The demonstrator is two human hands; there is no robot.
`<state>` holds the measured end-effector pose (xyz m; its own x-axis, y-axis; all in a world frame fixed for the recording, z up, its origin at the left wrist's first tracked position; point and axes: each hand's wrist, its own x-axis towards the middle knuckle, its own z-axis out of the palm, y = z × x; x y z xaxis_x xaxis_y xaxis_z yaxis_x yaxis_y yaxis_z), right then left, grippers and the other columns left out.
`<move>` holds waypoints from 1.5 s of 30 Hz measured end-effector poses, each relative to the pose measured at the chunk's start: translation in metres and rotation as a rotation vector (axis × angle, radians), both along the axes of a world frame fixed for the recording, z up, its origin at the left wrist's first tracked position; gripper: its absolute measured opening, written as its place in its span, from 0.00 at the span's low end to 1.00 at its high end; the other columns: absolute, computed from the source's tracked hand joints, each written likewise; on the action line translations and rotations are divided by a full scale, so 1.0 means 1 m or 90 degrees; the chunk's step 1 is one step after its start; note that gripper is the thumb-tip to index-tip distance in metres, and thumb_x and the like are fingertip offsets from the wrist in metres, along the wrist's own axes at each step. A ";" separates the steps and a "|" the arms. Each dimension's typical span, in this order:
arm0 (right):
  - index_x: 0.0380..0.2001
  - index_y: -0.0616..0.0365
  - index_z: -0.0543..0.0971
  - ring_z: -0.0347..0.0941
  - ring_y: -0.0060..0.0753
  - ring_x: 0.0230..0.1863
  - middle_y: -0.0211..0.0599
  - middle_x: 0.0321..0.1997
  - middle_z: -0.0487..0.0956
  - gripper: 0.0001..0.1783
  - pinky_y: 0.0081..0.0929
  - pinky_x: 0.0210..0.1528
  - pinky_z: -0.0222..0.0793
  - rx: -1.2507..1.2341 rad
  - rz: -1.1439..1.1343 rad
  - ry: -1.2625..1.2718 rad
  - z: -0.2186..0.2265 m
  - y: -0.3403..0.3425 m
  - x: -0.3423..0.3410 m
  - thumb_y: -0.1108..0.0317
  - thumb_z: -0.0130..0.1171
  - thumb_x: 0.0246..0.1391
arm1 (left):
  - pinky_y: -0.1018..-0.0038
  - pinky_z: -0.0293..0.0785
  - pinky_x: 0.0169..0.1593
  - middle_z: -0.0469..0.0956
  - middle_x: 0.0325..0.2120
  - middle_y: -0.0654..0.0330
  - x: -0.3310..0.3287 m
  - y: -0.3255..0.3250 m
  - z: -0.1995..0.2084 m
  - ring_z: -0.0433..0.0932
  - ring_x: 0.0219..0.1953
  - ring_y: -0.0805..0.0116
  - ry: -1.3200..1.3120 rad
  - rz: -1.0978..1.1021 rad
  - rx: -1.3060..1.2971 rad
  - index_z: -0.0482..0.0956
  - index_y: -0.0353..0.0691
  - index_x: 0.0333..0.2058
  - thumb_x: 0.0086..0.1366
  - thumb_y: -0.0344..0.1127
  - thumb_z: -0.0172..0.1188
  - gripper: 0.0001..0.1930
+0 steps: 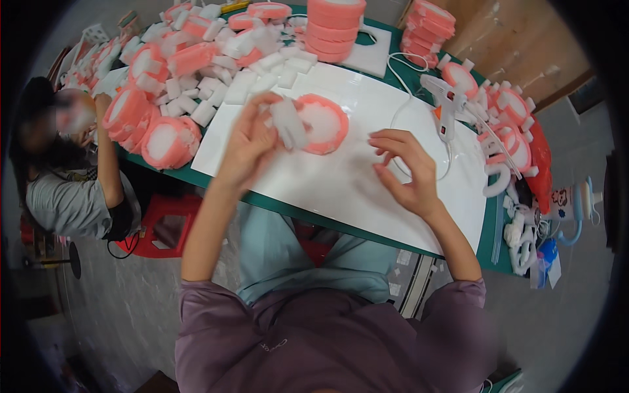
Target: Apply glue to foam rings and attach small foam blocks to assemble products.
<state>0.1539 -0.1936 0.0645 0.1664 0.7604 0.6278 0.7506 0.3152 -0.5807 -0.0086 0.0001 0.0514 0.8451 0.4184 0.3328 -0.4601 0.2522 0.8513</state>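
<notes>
My left hand [250, 144] is raised over the white sheet with its fingers closed on white foam blocks [288, 124]; motion blurs them, and I cannot tell how many there are. Just right of these blocks, a round pink foam piece with a white centre [324, 124] lies flat on the sheet [314, 187], partly covered by them. To the right, my right hand [411, 171] hovers with fingers apart and bent, holding nothing. Beyond it, a white hot glue gun [447, 108] with an orange part rests near the sheet's right side, its cable curving across the sheet.
Pink foam rounds and white blocks [187, 98] crowd the table's left. Stacked pink rounds [334, 33] stand at the back, with another stack [429, 29] farther right. More pieces [514, 108] and a red bag [542, 164] line the right edge. A person [69, 196] sits at left.
</notes>
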 end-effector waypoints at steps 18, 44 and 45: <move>0.30 0.59 0.69 0.67 0.39 0.36 0.37 0.36 0.69 0.17 0.30 0.34 0.65 -0.131 0.024 -0.079 -0.020 0.002 -0.032 0.70 0.63 0.33 | 0.79 0.65 0.39 0.71 0.35 0.62 -0.020 -0.066 -0.031 0.70 0.36 0.72 0.349 -0.052 0.085 0.66 0.37 0.45 0.57 0.29 0.50 0.16; 0.27 0.63 0.68 0.69 0.37 0.30 0.40 0.34 0.68 0.11 0.26 0.30 0.68 -0.130 -0.036 -0.221 -0.051 0.041 -0.007 0.77 0.57 0.38 | 0.65 0.55 0.57 0.60 0.54 0.61 0.028 0.012 -0.049 0.50 0.59 0.57 0.209 0.171 0.816 0.69 0.55 0.47 0.36 0.46 0.67 0.33; 0.27 0.61 0.67 0.69 0.37 0.31 0.40 0.34 0.68 0.09 0.26 0.30 0.68 -0.136 -0.034 -0.229 -0.051 0.042 -0.008 0.76 0.55 0.41 | 0.65 0.55 0.57 0.59 0.54 0.61 0.027 0.012 -0.048 0.50 0.59 0.57 0.215 0.166 0.813 0.69 0.55 0.47 0.36 0.46 0.67 0.33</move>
<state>0.1463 -0.1512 0.0133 0.0081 0.8761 0.4821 0.9298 0.1708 -0.3260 0.0188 0.0117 0.0029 0.9064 0.1344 0.4005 -0.0951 -0.8588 0.5034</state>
